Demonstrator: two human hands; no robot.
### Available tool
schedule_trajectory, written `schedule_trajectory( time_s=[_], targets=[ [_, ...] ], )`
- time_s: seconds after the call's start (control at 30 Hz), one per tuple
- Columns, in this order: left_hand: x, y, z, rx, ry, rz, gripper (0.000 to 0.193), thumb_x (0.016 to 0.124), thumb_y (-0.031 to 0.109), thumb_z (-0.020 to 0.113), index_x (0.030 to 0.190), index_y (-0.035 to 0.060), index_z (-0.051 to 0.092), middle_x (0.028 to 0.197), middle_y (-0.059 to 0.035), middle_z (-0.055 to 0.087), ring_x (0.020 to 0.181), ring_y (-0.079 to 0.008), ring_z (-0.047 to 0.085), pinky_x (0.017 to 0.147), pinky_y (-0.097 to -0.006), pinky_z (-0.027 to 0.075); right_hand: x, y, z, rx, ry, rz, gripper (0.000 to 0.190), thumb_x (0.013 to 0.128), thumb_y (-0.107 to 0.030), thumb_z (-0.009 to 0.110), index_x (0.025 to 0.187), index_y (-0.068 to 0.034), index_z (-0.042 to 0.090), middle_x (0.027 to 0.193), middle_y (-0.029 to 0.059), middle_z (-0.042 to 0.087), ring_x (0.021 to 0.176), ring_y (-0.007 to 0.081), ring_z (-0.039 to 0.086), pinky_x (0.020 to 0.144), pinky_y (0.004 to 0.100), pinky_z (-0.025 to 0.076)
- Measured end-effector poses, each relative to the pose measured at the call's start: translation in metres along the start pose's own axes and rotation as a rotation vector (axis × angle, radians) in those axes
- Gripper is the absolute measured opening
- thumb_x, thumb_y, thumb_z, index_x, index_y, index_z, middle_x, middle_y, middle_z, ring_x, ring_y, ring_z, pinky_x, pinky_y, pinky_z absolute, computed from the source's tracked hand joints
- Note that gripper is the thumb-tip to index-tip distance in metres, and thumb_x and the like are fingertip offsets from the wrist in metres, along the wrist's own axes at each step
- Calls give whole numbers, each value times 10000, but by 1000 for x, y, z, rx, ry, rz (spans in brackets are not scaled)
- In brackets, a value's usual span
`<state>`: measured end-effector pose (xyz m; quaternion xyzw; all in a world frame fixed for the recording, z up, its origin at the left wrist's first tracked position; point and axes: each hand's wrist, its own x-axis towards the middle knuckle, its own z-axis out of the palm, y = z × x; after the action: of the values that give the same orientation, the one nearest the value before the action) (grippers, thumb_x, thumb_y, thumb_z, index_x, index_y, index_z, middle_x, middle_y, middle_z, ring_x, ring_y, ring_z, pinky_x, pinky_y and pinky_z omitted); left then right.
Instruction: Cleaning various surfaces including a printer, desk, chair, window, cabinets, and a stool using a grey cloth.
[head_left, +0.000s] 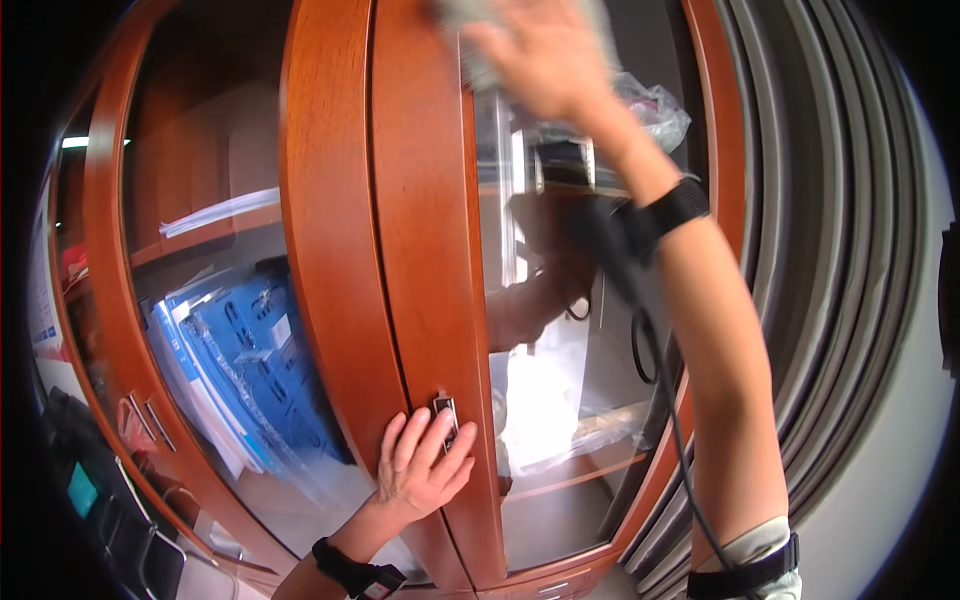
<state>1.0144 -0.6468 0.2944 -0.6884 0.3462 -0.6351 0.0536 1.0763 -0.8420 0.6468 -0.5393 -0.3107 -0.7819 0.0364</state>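
My right hand (551, 56) is stretched up at the top of the view, flat over a grey cloth (480, 56) against the cabinet door's glass and wooden frame. It is blurred, and its fingertips run out of the picture. My left hand (426, 465) rests on the reddish-brown wooden door frame (427, 262), fingers a little apart, over a small metal handle (444, 409). The glass pane (555, 420) of this right-hand door reflects a person and bright light. Behind the glass lies a crumpled clear plastic bag (660, 112), partly hidden by my right forearm.
Blue file boxes (262, 352) and papers (217, 214) sit on shelves behind the left glass door. Grey curtains (795, 187) hang close on the right. A black cable (675, 442) runs along my right arm. Black chairs (139, 540) stand at lower left.
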Motion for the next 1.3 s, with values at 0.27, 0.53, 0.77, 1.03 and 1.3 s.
schedule_trajectory(
  time_s=[0.27, 0.53, 0.77, 1.03, 1.3],
  targets=[
    [16, -8, 4, 8, 107, 41, 328, 745, 199, 661, 1059, 116, 617, 1205, -57, 510, 1074, -210, 487, 927, -376, 412, -2, 135, -36, -417, -30, 459, 668, 889, -527, 372, 1374, -69, 332, 1443, 217, 260, 1349, 371, 199, 1088, 485, 132],
    [14, -24, -3, -18, 14, 131, 159, 803, 145, 593, 955, 163, 634, 1165, -35, 502, 1034, -174, 464, 921, -321, 408, 94, 5, 48, 79, 160, 160, 279, 821, -156, 481, 1010, 48, 508, 1127, 243, 499, 1139, 362, 424, 989, 431, 313],
    [9, -29, -5, 21, 27, 281, 402, 892, 247, 526, 1218, 13, 522, 1241, -234, 470, 1103, -362, 492, 872, -433, 437, 101, 132, 16, -256, 115, 210, 641, 862, -534, 398, 1293, -62, 448, 1347, 214, 409, 1273, 348, 354, 1057, 429, 271],
    [16, -23, -5, 75, 62, 151, 188, 800, 123, 637, 986, 125, 609, 1110, -43, 513, 988, -187, 490, 882, -327, 447, -88, 72, -57, -318, -107, 311, 618, 931, -436, 364, 1360, 4, 294, 1373, 363, 243, 1296, 497, 208, 1081, 516, 125],
    [23, -17, 5, 9, 106, 154, 249, 744, 120, 662, 981, 61, 616, 1160, -129, 505, 1006, -273, 491, 850, -400, 486, -517, -227, -183, -12, -632, 472, 726, 819, -436, 554, 1359, -29, 290, 1344, 460, 121, 1253, 611, 153, 982, 679, 173]
  ],
)
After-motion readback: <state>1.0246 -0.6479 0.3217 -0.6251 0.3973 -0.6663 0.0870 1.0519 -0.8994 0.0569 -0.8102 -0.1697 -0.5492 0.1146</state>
